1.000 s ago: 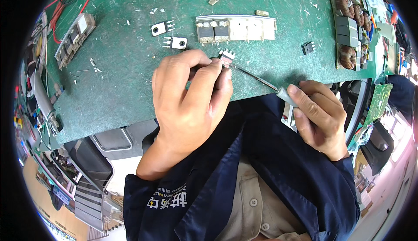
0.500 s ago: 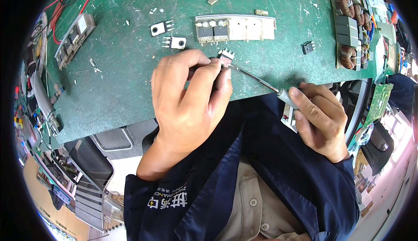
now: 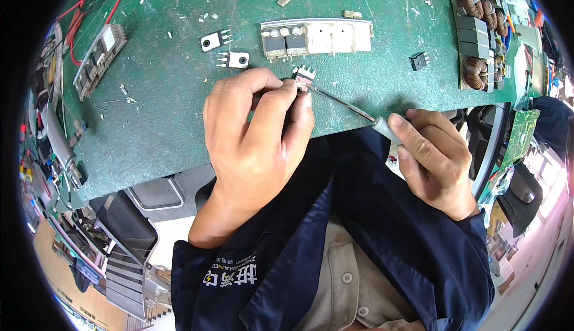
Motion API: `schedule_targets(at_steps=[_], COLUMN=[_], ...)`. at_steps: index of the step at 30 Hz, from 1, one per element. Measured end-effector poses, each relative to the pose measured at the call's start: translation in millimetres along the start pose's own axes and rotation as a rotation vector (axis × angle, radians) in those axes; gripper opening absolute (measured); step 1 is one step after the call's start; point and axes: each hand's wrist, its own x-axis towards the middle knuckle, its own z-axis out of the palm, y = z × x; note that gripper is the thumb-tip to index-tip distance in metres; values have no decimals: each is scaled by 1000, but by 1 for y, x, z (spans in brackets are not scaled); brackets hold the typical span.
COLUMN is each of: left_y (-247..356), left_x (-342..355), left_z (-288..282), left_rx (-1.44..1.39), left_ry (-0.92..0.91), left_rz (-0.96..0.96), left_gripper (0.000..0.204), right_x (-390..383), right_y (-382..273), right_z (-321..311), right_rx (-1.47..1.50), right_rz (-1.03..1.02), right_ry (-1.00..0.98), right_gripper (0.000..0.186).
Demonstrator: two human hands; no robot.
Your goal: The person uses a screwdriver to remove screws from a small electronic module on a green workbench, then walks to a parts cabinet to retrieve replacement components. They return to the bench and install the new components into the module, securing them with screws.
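Between the thumb and fingers of my left hand (image 3: 254,125) is a small transistor (image 3: 304,77), its short metal legs pointing away from me. A screwdriver (image 3: 353,110) with a grey handle is gripped in my right hand (image 3: 436,161); its slim shaft slants up to the left and the tip meets the transistor's pinkish face. Beyond my left hand lie two loose transistors, one (image 3: 213,41) farther off and the other (image 3: 234,60) nearer. A heat sink strip (image 3: 339,37) with two dark transistors on its left part rests past my fingertips.
The green work mat (image 3: 161,134) carries scattered white crumbs and small screws. A single black transistor (image 3: 418,61) lies to the right. At the right edge stands a circuit board with copper coils (image 3: 475,71). Another heat sink (image 3: 100,62) and red wires (image 3: 76,29) are at the left.
The whole bench view has shifted slightly left. Both hands keep their grips, and the screwdriver tip stays against the transistor.
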Motion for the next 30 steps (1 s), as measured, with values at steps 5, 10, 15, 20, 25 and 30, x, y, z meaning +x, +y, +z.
schedule_targets(at_steps=[5,10,15,20,25,30], left_y=[2,1,-2,-2,-1,1], left_x=[1,1,0,-1,0,1], left_z=[-1,-4,-3,-2,-2,-1], left_rx=[-13,2,15,5,15,11], left_ry=[-15,-31,-11,-10,8,-10], left_rz=[-1,-14,-3,5,-1,12], left_gripper=[25,24,25,25,25,25], right_x=[-1,1,2,2,2,0], right_y=[-1,0,-1,-2,-2,-3], right_z=[1,3,5,6,4,1], right_rx=[-32,-14,-2,-7,-6,-25], right_rz=[18,11,26,28,60,32], right_ry=[-2,7,-2,15,-30,10], right_gripper=[60,60,57,55,57,58])
